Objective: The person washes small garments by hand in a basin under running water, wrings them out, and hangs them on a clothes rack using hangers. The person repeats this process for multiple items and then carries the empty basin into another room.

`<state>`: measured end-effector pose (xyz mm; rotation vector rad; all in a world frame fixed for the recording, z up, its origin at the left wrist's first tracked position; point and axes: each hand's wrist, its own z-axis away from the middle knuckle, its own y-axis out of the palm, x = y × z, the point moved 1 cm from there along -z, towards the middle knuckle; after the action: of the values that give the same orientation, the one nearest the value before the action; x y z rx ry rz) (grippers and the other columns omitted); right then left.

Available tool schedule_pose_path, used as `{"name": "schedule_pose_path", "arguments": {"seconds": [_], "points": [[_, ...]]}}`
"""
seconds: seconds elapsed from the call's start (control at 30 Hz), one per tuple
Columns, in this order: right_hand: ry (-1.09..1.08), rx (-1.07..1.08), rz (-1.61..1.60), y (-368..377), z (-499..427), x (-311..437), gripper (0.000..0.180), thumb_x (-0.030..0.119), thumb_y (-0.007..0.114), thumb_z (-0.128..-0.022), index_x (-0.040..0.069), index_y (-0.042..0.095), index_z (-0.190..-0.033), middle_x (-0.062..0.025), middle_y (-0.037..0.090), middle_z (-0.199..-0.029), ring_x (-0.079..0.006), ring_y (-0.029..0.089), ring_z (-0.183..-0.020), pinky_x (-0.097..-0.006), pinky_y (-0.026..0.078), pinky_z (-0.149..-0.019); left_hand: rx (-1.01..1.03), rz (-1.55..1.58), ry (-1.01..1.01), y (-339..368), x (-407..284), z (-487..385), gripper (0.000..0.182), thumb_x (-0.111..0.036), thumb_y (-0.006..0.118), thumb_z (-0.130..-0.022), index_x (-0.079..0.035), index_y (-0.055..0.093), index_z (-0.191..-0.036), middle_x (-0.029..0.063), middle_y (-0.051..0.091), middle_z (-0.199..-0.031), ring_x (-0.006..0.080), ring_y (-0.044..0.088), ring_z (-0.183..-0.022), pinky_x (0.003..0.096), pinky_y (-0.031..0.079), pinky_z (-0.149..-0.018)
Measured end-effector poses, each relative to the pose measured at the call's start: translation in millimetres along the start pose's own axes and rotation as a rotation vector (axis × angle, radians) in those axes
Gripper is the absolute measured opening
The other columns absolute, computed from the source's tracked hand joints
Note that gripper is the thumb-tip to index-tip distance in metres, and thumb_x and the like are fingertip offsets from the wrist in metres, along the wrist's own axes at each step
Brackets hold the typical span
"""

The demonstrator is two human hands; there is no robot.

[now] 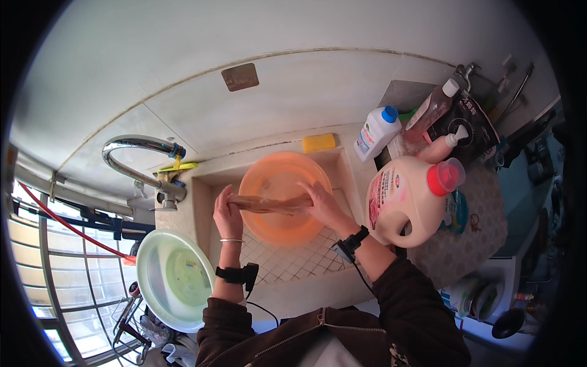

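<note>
A brown, thin fabric item (270, 204) is stretched lengthwise between my two hands, above an orange plastic basin (286, 234). My left hand (228, 212) grips its left end, near the basin's left rim. Its right end is held in my right hand (323, 205), over the right side of the basin. The basin stands in a stone sink (279, 261) with a grooved, crosshatched floor. What the basin holds is hard to make out.
A chrome faucet (137, 142) arches at the left. Below it is a pale green basin (176, 275). A yellow sponge (319, 142) lies on the back ledge. At the right stand a large detergent jug (408, 197), a white bottle with a blue cap (376, 133) and several other bottles.
</note>
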<state>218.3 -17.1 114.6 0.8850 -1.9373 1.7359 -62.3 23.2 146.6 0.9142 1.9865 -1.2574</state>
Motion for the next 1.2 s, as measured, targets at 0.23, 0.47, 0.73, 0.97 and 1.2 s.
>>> {"name": "schedule_pose_path", "arguments": {"seconds": [0.23,0.47,0.73,0.97,1.2], "points": [[0.021,-0.145,0.026,-16.5,-2.5,-30.1,0.056,0.010,0.069,-0.080,0.011,0.051,-0.134,-0.0175,0.055,-0.120,-0.0352,0.058,-0.108,-0.0413,0.049,-0.090,-0.017,0.062,-0.047,-1.7,6.3,9.5,0.045,0.005,0.043,-0.087,-0.006,0.055,-0.128,0.0179,0.067,-0.105,0.0280,0.067,-0.095,0.0373,0.053,-0.084],[0.343,0.014,-0.035,84.4,-7.0,-64.6,0.048,0.024,0.068,-0.086,0.003,0.053,-0.127,-0.0229,0.058,-0.123,-0.0390,0.058,-0.110,-0.0416,0.049,-0.091,0.315,0.621,-0.875,84.3,61.6,76.5,0.057,-0.006,0.052,-0.091,-0.012,0.035,-0.145,0.0075,0.065,-0.107,0.0158,0.061,-0.094,0.0283,0.050,-0.077],[0.406,0.196,-0.730,89.3,-14.4,20.7,0.029,0.021,0.067,-0.091,0.003,0.061,-0.113,-0.0090,0.068,-0.085,-0.0168,0.065,-0.076,-0.0325,0.053,-0.067,0.534,1.249,-1.254,130.2,65.6,55.2,0.067,-0.073,0.045,-0.089,-0.013,0.062,-0.112,0.0065,0.068,-0.097,0.0205,0.065,-0.090,0.0385,0.053,-0.074],[0.255,0.085,-0.103,89.7,-18.9,60.3,0.034,0.036,0.055,-0.094,0.006,0.066,-0.082,-0.0127,0.067,-0.081,-0.0340,0.066,-0.073,-0.0429,0.052,-0.067,0.902,1.772,-1.208,136.1,88.3,57.7,0.058,-0.058,0.039,-0.099,-0.005,0.060,-0.110,0.0120,0.067,-0.098,0.0247,0.065,-0.089,0.0408,0.055,-0.075],[0.340,-0.035,-0.019,93.5,-57.5,-33.8,0.029,0.038,0.063,-0.089,0.009,0.066,-0.091,-0.0117,0.068,-0.086,-0.0332,0.066,-0.082,-0.0449,0.052,-0.072,0.372,1.390,-1.145,107.6,71.0,72.3,0.036,-0.012,0.056,-0.095,-0.014,0.049,-0.130,0.0089,0.060,-0.116,0.0227,0.062,-0.092,0.0429,0.054,-0.077]]}}
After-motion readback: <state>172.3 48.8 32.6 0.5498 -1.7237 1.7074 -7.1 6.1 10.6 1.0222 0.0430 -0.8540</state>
